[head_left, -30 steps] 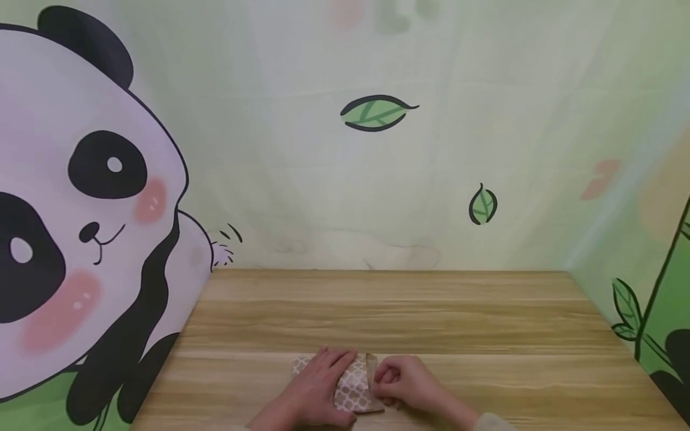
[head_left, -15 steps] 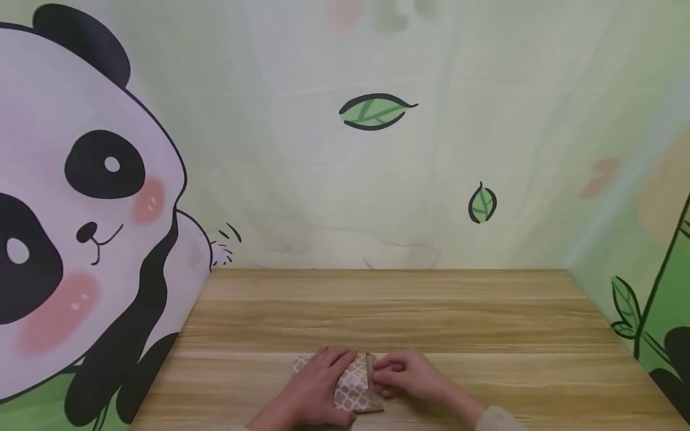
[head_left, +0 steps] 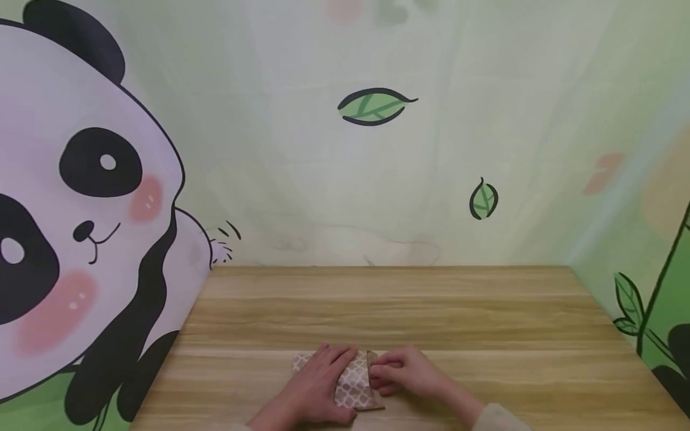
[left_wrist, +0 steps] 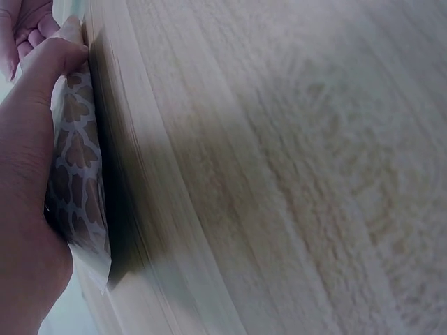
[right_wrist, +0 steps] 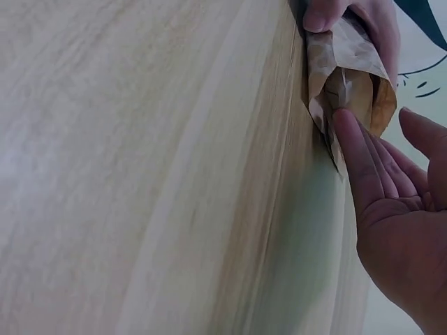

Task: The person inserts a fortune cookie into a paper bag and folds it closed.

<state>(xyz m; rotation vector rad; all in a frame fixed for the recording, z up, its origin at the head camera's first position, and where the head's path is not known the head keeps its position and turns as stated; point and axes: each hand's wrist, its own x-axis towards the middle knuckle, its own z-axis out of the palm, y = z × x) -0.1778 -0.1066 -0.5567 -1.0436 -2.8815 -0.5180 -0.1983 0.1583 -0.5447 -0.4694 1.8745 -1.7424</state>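
A small paper bag [head_left: 354, 384] with a brown and white lattice pattern lies on the wooden table, its mouth facing right. My left hand [head_left: 317, 383] lies across it and grips it, thumb along the near edge and fingers over the far side. In the left wrist view the bag [left_wrist: 77, 160] appears edge-on beneath that hand. My right hand [head_left: 408, 374] is at the mouth. Seen in the right wrist view, its fingers [right_wrist: 363, 157] are extended, tips at the opening, with the thumb apart. The bag's brown inner side [right_wrist: 360, 94] shows there; its depth is hidden.
The wooden table [head_left: 388, 305] stretches beyond both hands to its far edge. Behind it hangs a pale green cloth backdrop [head_left: 302, 149] printed with leaves and, at the left, a large panda [head_left: 102, 239].
My right hand has shifted slightly left, and its fingers have moved up to the bag's mouth. The left hand has stayed on the bag. The head view has tilted slightly downward.
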